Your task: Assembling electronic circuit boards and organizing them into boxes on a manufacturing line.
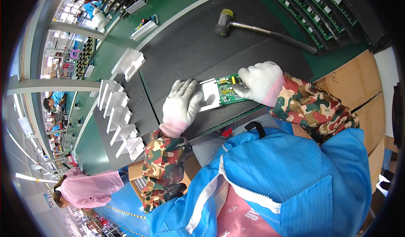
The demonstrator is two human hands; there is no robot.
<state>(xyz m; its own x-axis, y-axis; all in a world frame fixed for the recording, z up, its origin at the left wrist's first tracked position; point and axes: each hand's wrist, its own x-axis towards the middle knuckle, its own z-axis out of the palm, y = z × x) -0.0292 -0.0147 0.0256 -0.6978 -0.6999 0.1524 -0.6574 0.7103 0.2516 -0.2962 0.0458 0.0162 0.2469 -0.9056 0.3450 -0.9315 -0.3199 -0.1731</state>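
A silvery metal housing [209, 94] lies on the black mat in front of me, with a green circuit board [226, 89] at its right end. My left hand [181, 104], in a white glove, is at the housing's left end, fingers bent over it and thumb along the near side. My right hand [262, 83], also gloved, grips the board's right end between thumb and curled fingers. That end of the board is hidden under the glove. How far the board sits inside the housing, I cannot tell.
A mallet [223, 24] with a yellow-tipped head lies beyond my hands. Several metal housings [116, 110] stand in a row at left. Racks of green boards [312, 13] fill the far right. Cardboard [352, 81] lies at right. Other people sit farther off, left.
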